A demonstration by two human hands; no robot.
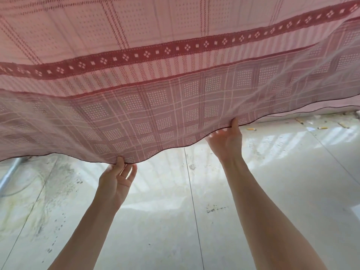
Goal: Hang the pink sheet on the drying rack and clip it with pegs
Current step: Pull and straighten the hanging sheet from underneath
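Grip, left: left hand (116, 182) pinches the dark-stitched hem of the thin pink woven sheet with a checked pattern and a dark red diamond band (175, 90), thumb on the near face, the other fingers loosely spread below the hem.
Grip, right: right hand (226, 143) holds the same hem further along and higher, thumb up against the cloth, fingers tucked behind it.
Sheet position: lifted and spread across the whole upper part of the view, hem facing the person, apparently doubled over, since a second layer shows through.
Rack and pegs: neither can be made out; the sheet hides whatever it hangs from.
Handling: judged light, soft and limp. Light passes through it and it blurs at the sides, so it billows readily and offers no stiffness of its own.
Where to hold: along the stitched hem, hands well apart, so the edge stays taut and the layers do not bunch.
Edges: hem runs in a wavy line, sagging between and beside the hands; both ends leave the view.
Room: pale glossy tiled floor (194, 221) lies open beneath the arms. Small yellowish scraps of litter (322, 128) lie far right; a grey metal tube (11, 170) stands at the left edge, near the drooping hem.
Risk: a slack hem could trail onto the stained floor.
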